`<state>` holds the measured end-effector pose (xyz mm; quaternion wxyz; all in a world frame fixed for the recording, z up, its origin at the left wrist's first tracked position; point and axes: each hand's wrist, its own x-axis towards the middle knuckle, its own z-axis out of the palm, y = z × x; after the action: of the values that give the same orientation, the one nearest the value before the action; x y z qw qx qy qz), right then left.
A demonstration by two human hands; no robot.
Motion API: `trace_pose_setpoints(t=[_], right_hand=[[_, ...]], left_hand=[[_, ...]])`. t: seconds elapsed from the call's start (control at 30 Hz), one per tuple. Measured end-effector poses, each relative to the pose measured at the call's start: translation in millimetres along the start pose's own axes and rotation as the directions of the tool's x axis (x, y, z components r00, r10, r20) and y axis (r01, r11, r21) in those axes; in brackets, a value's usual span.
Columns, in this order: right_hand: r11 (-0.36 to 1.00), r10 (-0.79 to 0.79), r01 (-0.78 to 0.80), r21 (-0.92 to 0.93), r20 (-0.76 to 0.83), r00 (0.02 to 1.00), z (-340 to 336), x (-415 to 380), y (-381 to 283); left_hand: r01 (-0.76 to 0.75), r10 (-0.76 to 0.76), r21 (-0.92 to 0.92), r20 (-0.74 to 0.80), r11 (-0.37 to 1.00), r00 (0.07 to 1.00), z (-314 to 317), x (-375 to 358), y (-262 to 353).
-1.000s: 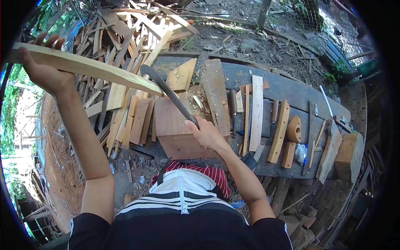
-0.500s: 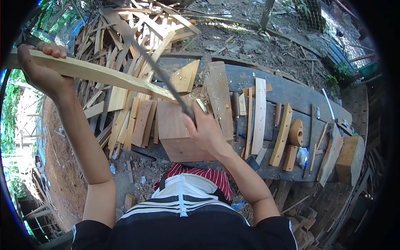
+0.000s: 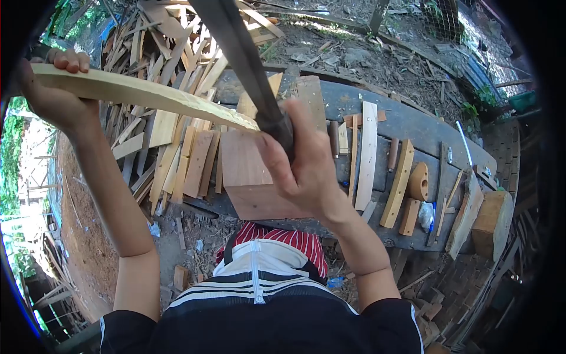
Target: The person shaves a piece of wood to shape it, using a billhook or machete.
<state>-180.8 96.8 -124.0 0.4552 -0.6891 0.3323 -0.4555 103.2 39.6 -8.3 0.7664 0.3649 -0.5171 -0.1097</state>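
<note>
My left hand [image 3: 59,97] grips the far left end of a long pale wooden strip [image 3: 147,97], fingers over its top edge. The strip slants down to the right, and its roughly cut end lies by the top of a large wooden block [image 3: 253,171]. My right hand [image 3: 303,162] is wrapped round the dark handle of a long-bladed tool [image 3: 239,53], whose blade points up and away, raised above the block. The blade crosses in front of a wedge-shaped wood piece behind the block. Just right of the block stands a rough board [image 3: 311,97].
The dark workbench [image 3: 424,130] holds a pale curved slat [image 3: 368,153], a strip with holes [image 3: 398,186], a wooden plane-like piece [image 3: 418,182] and a crystal-like plastic bundle [image 3: 426,217]. Scrap wood [image 3: 171,47] is heaped at the back left. A thick block [image 3: 494,224] sits far right.
My right hand has risen toward the camera with the tool, whose blade now looks larger and steeper. My left hand and the strip have shifted slightly left.
</note>
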Motion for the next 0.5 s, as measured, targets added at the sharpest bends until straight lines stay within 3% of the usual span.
trace_pose_setpoints(t=[0.07, 0.13, 0.27, 0.33, 0.4, 0.5], right_hand=[[0.946, 0.248, -0.232, -0.228, 0.048, 0.967, 19, -22, 58], [0.838, 0.467, -0.387, -0.385, 0.139, 0.873, 32, -48, 126], [0.82, 0.51, -0.414, -0.396, 0.175, 0.843, 28, -46, 111], [0.74, 0.672, -0.622, -0.254, 0.311, 0.672, 11, -25, 89], [0.892, 0.452, -0.426, -0.155, 0.242, 0.859, 9, -24, 76], [0.981, 0.192, -0.19, -0.023, 0.12, 0.974, -7, -6, 6]], left_hand=[[-0.017, 0.018, 0.058, -0.012, 0.998, 1.0, 5, -5, 1], [-0.005, 0.006, 0.048, -0.014, 0.999, 1.0, 7, -10, 6], [0.015, -0.015, -0.004, -0.082, 1.0, 0.997, -3, -18, 5], [-0.004, 0.007, 0.035, -0.098, 0.999, 0.995, -3, -11, 1], [-0.002, 0.001, -0.003, -0.062, 1.0, 0.998, -6, -8, -1], [0.006, -0.007, -0.059, -0.023, 0.998, 1.0, 6, -10, 2]])
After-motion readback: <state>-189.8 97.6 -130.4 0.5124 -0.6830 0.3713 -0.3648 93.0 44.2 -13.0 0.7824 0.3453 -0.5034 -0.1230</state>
